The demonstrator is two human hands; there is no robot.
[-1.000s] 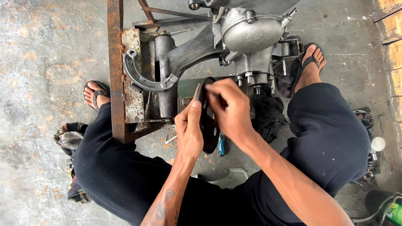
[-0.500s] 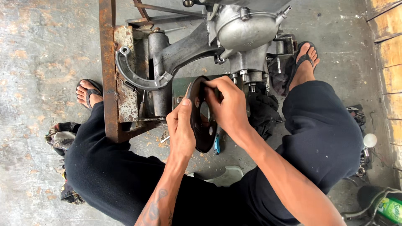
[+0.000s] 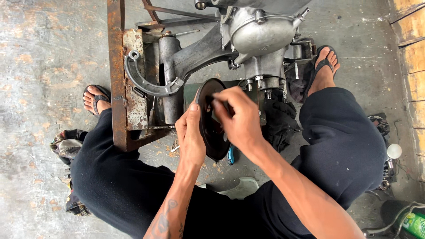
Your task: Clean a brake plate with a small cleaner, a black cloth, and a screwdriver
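Note:
My left hand (image 3: 191, 135) holds a dark round metal plate (image 3: 212, 132) by its left rim, standing it on edge between my knees. My right hand (image 3: 237, 118) is pinched on a small dark piece at the plate's upper face; what the piece is I cannot tell. Right behind my hands stands a grey engine casing (image 3: 256, 40) mounted on a rusty steel frame (image 3: 117, 79). A curved brake shoe (image 3: 146, 82) with a spring lies against the frame to the left of the plate.
My legs in black trousers spread to both sides, feet in sandals (image 3: 95, 97) (image 3: 325, 66). A black rag (image 3: 281, 119) lies under the casing. Small tools and a white round object (image 3: 393, 151) sit at the right, a green bottle (image 3: 414, 223) at the bottom right.
The view has drifted slightly. My left hand has turned the plate more on edge, and my right hand has shifted from its upper rim onto its face.

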